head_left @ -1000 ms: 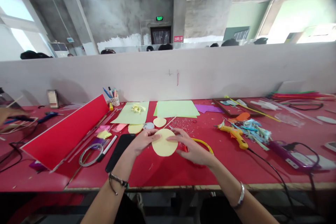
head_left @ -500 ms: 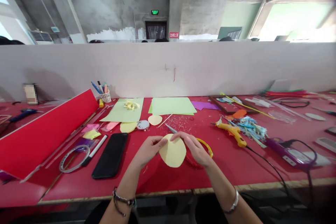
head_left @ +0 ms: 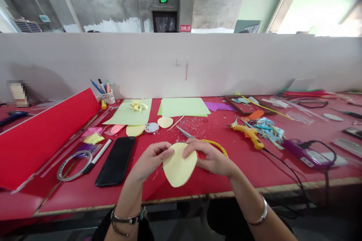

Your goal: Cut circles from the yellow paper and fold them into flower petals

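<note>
Forearms [head_left: 245,192] angle inward, left hand [head_left: 151,159] and right hand [head_left: 212,157] pinching rounded pale-yellow paper [head_left: 180,170] between their fingers [head_left: 169,152].

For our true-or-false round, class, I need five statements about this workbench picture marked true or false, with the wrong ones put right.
1. Both the left hand and the right hand hold the pale-yellow paper piece. True.
2. The yellow glue gun is in the right hand. False: it lies on the red tabletop, to the right of that hand.
3. The black smartphone lies to the left of the left hand. True.
4. The patterned pen cup has tipped over. False: it stands upright.
5. The purple paper lies to the right of the pale-green sheets. True.
</note>
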A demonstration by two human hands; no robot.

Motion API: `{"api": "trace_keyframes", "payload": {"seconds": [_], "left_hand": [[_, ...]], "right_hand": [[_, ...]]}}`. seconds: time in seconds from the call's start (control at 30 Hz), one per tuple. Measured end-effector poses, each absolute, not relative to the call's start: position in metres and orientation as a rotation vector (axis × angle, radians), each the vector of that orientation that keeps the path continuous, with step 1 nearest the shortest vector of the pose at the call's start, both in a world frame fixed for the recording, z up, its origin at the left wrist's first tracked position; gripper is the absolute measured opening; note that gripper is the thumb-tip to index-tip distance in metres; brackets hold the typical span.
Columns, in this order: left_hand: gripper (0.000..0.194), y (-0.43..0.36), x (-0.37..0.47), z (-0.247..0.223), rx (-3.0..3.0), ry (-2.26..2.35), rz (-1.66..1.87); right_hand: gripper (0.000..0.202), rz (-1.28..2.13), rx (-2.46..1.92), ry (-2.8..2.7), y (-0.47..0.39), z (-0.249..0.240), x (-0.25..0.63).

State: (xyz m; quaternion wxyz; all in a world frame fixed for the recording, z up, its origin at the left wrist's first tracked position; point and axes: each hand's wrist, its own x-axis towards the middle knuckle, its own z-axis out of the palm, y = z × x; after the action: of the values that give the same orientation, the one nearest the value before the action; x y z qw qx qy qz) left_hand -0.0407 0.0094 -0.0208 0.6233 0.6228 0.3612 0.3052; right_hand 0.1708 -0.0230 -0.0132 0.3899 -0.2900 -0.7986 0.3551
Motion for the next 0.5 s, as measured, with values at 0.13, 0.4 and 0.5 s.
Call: {"api": "trace_keyframes", "payload": {"seconds": [0.13,0.4,0.5], "left_hand": [[0.033,0.005,-0.045,-0.019,1.555,0.892,0.644],[0.03,0.004,-0.033,-0.026,1.647,0.934,0.684],[0.032,0.005,-0.029,-0.03,1.612,0.906,0.639]], "right_hand": [[0.021,0.901,-0.751,-2.047,-0.021,-0.017,0.167],[0.021,0.818,-1.104,-1.71,-0.015,-0.046,0.152],[0.016,0.771,-1.152,-1.609,-0.013,-0.053,0.151]]}}
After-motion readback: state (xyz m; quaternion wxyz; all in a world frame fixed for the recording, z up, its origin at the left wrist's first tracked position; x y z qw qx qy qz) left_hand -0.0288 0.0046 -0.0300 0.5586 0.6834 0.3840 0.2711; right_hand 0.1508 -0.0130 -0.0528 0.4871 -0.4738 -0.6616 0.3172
